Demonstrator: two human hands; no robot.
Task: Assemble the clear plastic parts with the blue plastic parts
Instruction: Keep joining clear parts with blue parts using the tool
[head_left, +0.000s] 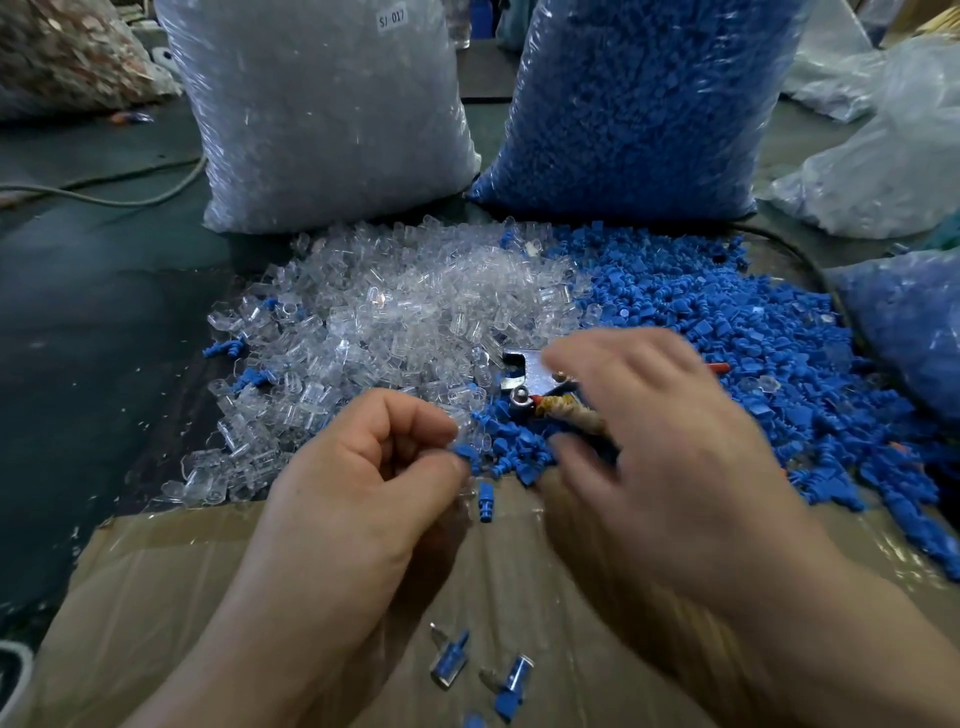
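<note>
- Head view, hands: the left hand (363, 467) curls its fingers, pinching a small clear plastic part (470, 427) against a small blue plastic part (464, 451), seemingly to press them together; the blurred right hand (670, 441) hovers with fingers spread, apparently holding nothing, probably reaching for another piece.
- Stock: a heap of loose clear parts (389, 322) and a heap of loose blue parts (727, 353) meet on the dark green desk (104, 312), one supply beside each hand; joined blue-and-clear pieces (449, 662) lie apart on the brown cardboard sheet (208, 571), nearest the person.
- Writing: the white label (391, 20) on the tall transparent sack of clear parts (322, 114) reads "SJ 017"; nothing else is legible.
</note>
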